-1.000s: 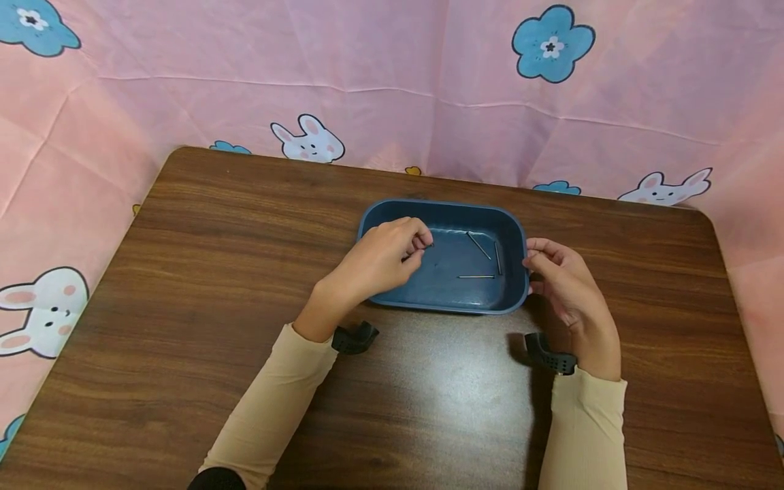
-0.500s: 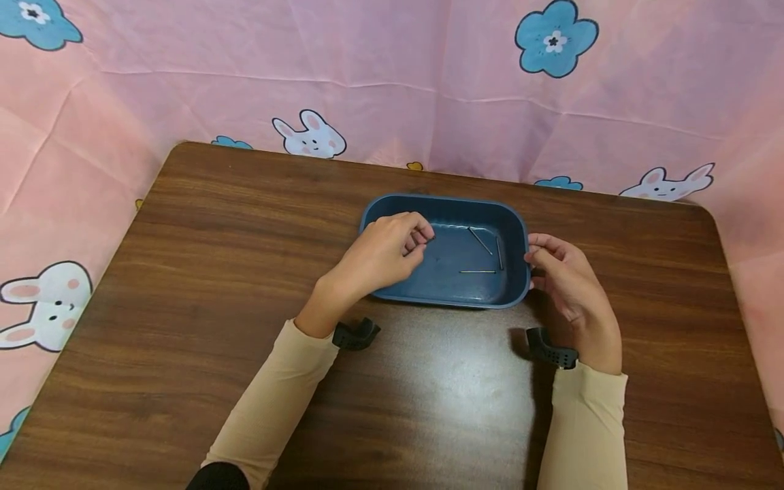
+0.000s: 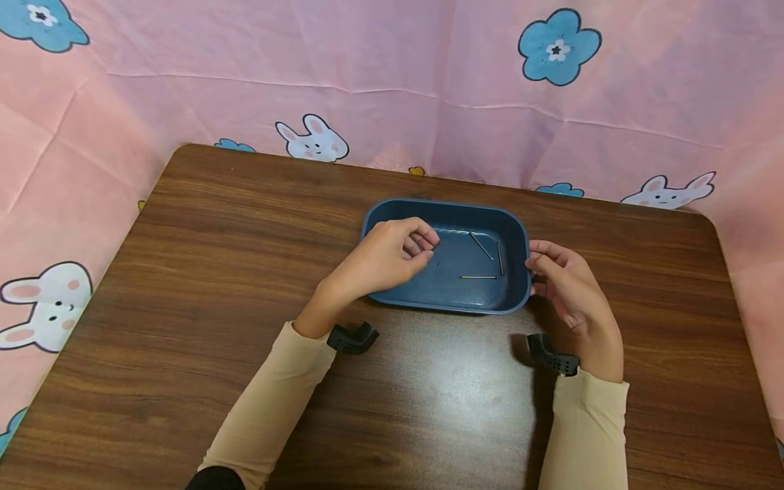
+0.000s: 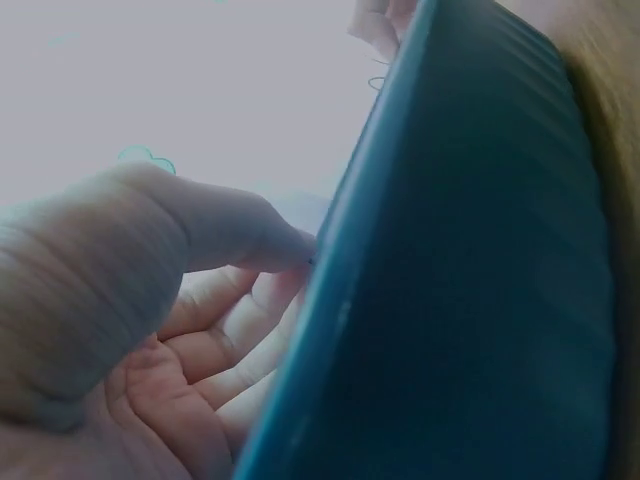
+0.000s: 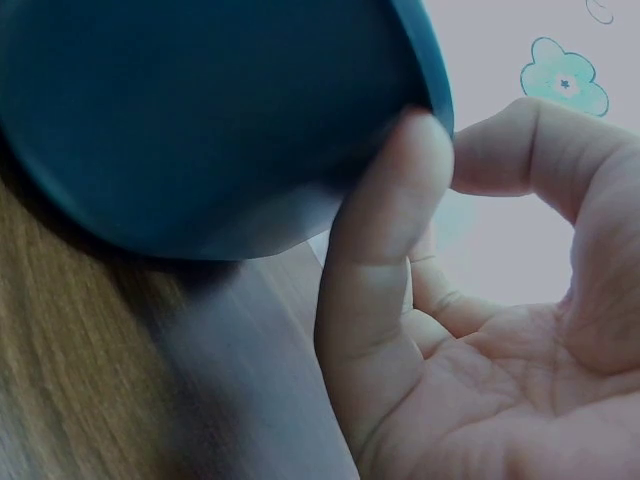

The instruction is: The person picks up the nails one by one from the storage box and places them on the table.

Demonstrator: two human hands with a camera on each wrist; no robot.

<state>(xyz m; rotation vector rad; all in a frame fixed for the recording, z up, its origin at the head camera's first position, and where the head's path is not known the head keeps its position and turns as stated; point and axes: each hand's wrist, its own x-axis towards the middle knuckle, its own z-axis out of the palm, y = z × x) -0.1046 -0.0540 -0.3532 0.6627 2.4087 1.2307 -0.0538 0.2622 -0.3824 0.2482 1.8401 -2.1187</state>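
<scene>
A dark blue rectangular tray (image 3: 422, 299) stands on the wooden table. Three thin metal nails (image 3: 478, 277) lie apart on its floor, toward the right end. My left hand (image 3: 392, 257) reaches over the tray's left part, thumb and fingers bent toward each other. A small dark tip shows at its fingertips, like the end of a nail (image 3: 437, 244); the rest is hidden. In the left wrist view the tray's wall (image 4: 470, 270) covers the fingertips. My right hand (image 3: 566, 282) grips the tray's right rim between thumb and fingers, also seen in the right wrist view.
The brown wooden table (image 3: 202, 272) reaches back to a pink cloth (image 3: 392, 54) printed with rabbits and flowers. Black wrist mounts (image 3: 354, 338) sit below both hands, close to the tabletop.
My left hand has shifted slightly to the right over the tray, its fingers a little more spread. The right hand keeps its grip on the rim, and the nails on the tray floor lie unmoved.
</scene>
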